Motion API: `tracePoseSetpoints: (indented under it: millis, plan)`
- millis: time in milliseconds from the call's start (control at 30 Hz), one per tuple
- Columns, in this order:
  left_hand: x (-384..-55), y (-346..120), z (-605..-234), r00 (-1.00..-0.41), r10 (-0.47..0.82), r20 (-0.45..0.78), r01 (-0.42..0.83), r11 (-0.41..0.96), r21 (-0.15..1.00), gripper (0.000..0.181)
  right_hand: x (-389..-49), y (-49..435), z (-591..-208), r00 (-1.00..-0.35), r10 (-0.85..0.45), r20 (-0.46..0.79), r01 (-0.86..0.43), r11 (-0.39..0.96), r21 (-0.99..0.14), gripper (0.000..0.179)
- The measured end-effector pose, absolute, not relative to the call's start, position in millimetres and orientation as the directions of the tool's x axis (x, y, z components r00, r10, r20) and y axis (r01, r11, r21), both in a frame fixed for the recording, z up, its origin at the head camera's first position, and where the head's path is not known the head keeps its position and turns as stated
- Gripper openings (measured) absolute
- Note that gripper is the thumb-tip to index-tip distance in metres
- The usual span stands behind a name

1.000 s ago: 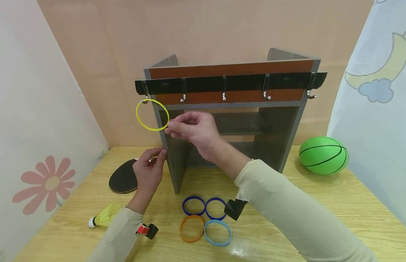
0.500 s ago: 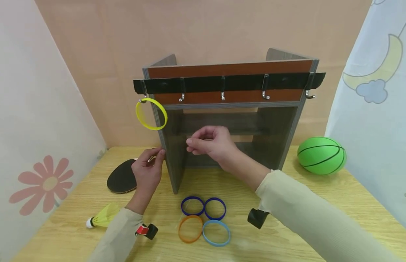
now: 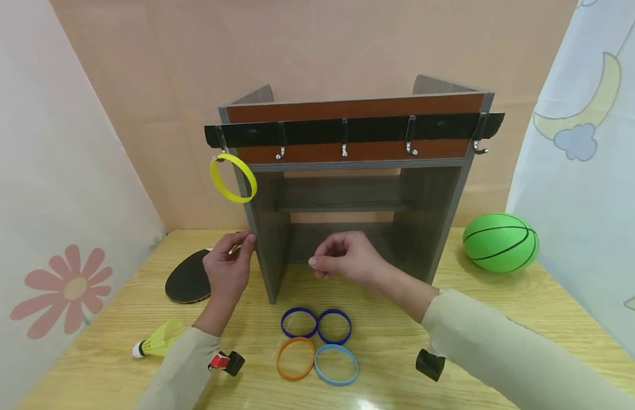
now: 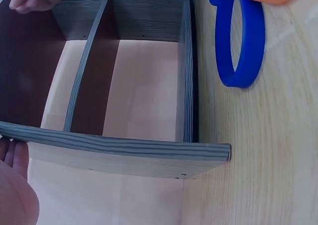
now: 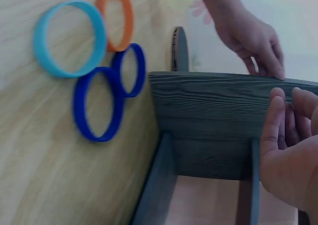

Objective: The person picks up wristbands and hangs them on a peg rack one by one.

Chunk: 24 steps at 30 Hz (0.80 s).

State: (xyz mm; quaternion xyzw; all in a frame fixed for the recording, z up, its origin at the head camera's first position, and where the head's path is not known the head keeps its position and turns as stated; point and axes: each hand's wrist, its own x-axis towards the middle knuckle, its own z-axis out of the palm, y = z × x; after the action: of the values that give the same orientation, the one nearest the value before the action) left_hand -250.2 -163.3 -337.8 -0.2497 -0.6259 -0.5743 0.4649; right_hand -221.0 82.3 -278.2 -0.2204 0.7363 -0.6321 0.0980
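Observation:
A yellow wristband (image 3: 253,181) hangs from the leftmost metal hook (image 3: 221,158) on the black strip of a grey wooden shelf (image 3: 358,108). My left hand (image 3: 227,266) grips the front edge of the shelf's left side panel, thumb against the edge and fingers on the outer side. In front of the shelf's lower opening, my right hand (image 3: 350,259) is in the air, fingers loosely curled with nothing in them. On the table below lie two dark blue wristbands (image 5: 79,108), an orange wristband (image 5: 128,19) and a light blue wristband (image 5: 101,29), close together.
Several more hooks (image 3: 344,149) line the strip, without bands. Left of the shelf lie a black table tennis bat (image 3: 186,279) and a yellow shuttlecock (image 3: 160,339). A green ball (image 3: 500,244) sits at the right. Wooden table (image 3: 527,330) underneath.
My right hand has let go of the yellow wristband, which stays on the hook, and has moved down and right. My left hand stays on the side panel.

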Motion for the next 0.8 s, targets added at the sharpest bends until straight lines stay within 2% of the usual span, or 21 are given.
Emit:
tracePoseSetpoints:
  millis: [200, 500, 800]
  plan:
    - [-251, -164, -339, -0.447, -0.227, 0.865, 0.849, 0.195, 0.49, 0.007, -219, 92, -301, -0.875, -0.474, 0.095, -0.208, 0.193, -0.959, 0.015]
    - [-250, -164, -337, -0.448, -0.219, 0.867, 0.847, 0.207, 0.49, 0.009, -212, 107, -341, -0.865, -0.501, 0.001, -0.145, 0.248, -0.958, 0.012]
    - [-249, -164, -337, -0.472, -0.22, 0.854, 0.84, 0.182, 0.512, 0.007, -212, 120, -369, -0.881, -0.473, 0.004, -0.146, 0.263, -0.954, 0.01]
